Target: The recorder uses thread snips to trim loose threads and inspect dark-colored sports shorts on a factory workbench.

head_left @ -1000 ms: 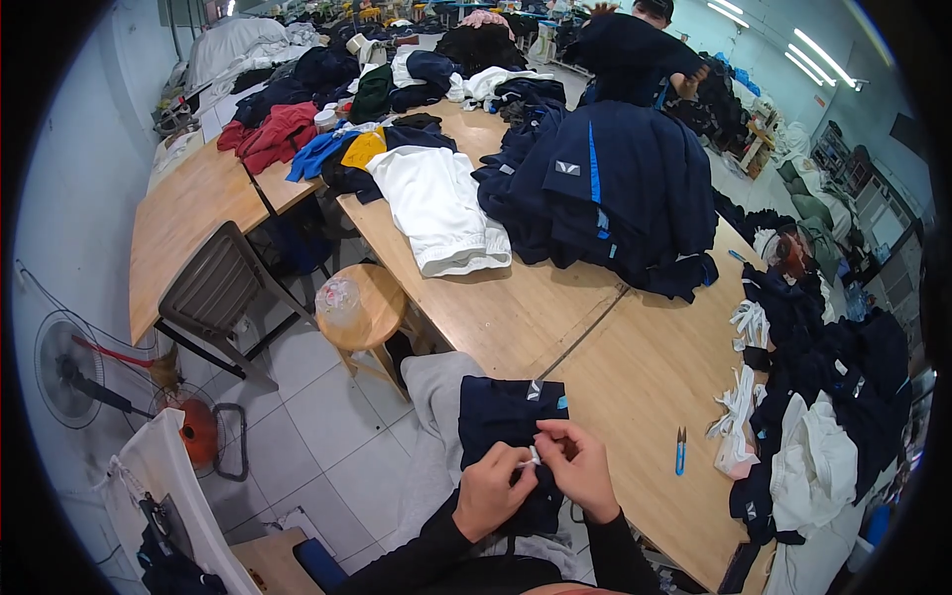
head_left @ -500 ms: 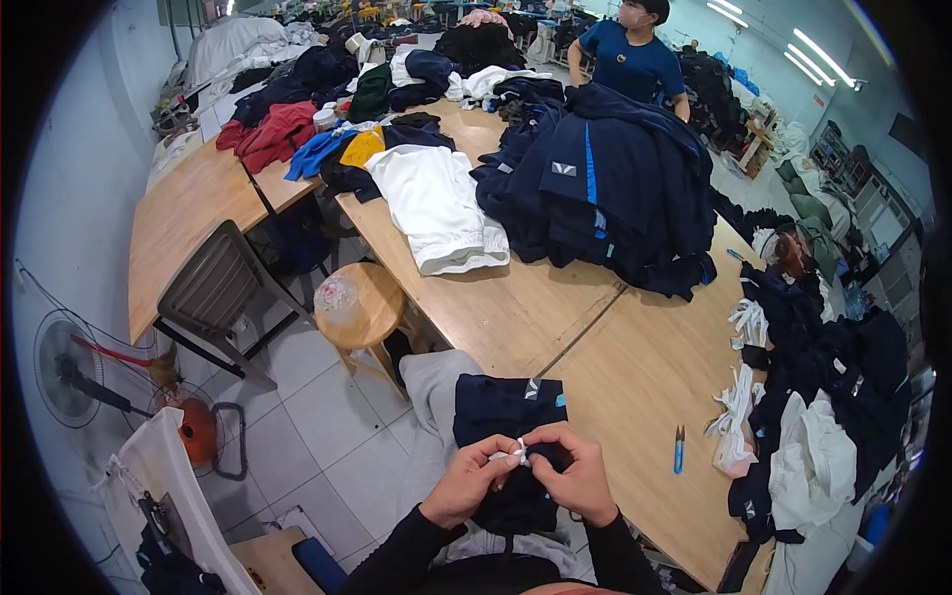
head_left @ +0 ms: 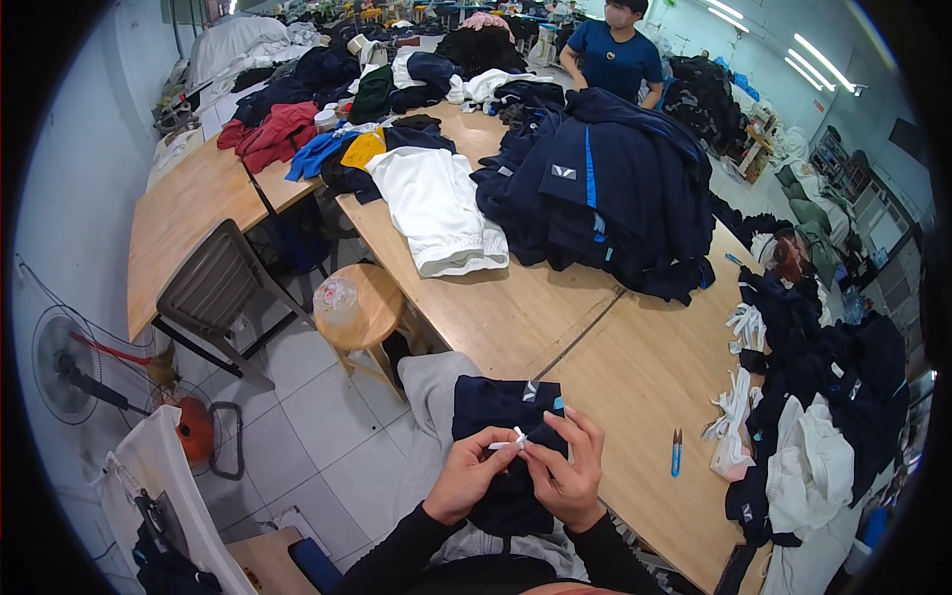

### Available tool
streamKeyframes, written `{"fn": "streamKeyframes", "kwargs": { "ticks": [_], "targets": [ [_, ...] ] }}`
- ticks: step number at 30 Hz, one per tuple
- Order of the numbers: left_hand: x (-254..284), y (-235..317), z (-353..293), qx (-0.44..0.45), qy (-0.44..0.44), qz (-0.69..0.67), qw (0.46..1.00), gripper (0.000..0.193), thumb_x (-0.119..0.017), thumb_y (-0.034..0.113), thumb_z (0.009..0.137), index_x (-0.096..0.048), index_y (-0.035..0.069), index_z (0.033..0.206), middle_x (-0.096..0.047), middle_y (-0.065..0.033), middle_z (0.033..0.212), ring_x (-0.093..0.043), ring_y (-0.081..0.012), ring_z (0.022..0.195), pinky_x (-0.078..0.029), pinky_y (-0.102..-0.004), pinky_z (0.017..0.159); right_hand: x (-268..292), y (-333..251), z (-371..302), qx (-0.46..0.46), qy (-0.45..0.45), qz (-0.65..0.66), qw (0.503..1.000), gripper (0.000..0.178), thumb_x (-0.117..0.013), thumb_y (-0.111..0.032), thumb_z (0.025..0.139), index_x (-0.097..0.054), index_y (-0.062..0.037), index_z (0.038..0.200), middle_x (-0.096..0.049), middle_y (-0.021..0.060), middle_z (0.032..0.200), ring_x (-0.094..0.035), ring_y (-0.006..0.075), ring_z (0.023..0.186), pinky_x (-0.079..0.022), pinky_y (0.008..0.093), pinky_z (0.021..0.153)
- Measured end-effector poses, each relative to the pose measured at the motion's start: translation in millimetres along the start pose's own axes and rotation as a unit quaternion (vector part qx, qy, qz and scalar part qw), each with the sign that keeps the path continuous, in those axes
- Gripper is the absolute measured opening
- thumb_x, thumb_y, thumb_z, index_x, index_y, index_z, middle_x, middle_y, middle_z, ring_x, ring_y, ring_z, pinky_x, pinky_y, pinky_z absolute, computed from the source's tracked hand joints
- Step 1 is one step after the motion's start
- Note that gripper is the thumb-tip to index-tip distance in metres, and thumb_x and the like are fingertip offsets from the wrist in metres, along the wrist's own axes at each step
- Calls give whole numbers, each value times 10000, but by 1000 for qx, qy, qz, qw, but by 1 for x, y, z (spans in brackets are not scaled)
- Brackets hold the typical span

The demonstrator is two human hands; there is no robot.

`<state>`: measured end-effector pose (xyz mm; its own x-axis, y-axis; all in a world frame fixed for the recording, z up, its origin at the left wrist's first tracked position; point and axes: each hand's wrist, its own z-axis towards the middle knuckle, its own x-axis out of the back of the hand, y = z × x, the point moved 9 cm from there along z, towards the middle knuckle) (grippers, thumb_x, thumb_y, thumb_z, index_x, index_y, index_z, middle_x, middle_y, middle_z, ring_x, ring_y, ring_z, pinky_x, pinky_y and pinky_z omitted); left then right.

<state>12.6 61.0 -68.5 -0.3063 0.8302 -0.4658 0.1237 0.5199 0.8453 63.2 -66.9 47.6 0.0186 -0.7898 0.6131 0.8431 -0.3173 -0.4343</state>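
A navy garment (head_left: 484, 405) with a small white mark and a light-blue tab lies over my lap at the table's edge. Above it, my left hand (head_left: 464, 478) pinches a white drawstring (head_left: 520, 436) that looks knotted or looped. From the other side, thumb and index finger of my right hand (head_left: 569, 480) close on the same cord, while its other fingers are raised and spread. Part of the cord is hidden by my fingertips. Blue-handled thread snips (head_left: 677, 454) lie on the table to the right of my hands.
A big heap of navy garments (head_left: 645, 198) and white shorts (head_left: 436, 213) cover the far part of the wooden table (head_left: 516, 315). White cord bundles (head_left: 732, 407) and more clothes line the right edge. A stool (head_left: 375, 297) stands left; a person (head_left: 615, 55) stands behind the heap.
My right hand's fingers have lifted and spread from a tighter curl. The white cord now shows more between my fingertips. The person behind the heap has shifted slightly left.
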Motion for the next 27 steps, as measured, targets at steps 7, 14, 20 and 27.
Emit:
{"fn": "streamKeyframes", "kwargs": {
  "ticks": [7, 14, 20, 27],
  "targets": [
    [4, 6, 0, -34, 7, 91, 995, 199, -700, 157, 1081, -728, 36, 1236, -705, 40, 1007, -579, -42, 861, -474, -219, 777, -9, 3, -4, 1, -28, -31, 999, 193, -866, -19, 801, -745, -43, 949, -701, 169, 1335, -591, 438, 1310, -499, 526, 1063],
    [5, 10, 0, -83, 28, 127, 988, 170, -718, 129, 1064, -740, 12, 1186, -718, 24, 1001, -602, -55, 869, -486, -228, 780, -8, 4, -3, -3, -28, -9, 1000, 195, -843, -17, 787, -695, -49, 910, -688, 199, 1352, -589, 444, 1320, -483, 545, 1071],
    [7, 6, 1, -74, 36, 144, 986, 153, -730, 103, 1037, -755, -6, 1142, -718, -15, 1054, -663, -98, 952, -518, -260, 840, -6, 5, 1, -8, -45, -4, 999, 220, -838, -31, 763, -691, -67, 922, -673, 191, 1393, -592, 425, 1332, -472, 518, 1023],
    [12, 13, 2, -103, 51, 207, 971, 141, -753, 92, 1006, -778, -4, 1105, -729, -68, 1003, -688, -142, 907, -523, -279, 801, -23, 7, -5, 10, -110, -56, 992, 215, -818, -90, 775, -665, -77, 925, -657, 170, 1414, -568, 388, 1374, -459, 497, 985]
  ]
}}
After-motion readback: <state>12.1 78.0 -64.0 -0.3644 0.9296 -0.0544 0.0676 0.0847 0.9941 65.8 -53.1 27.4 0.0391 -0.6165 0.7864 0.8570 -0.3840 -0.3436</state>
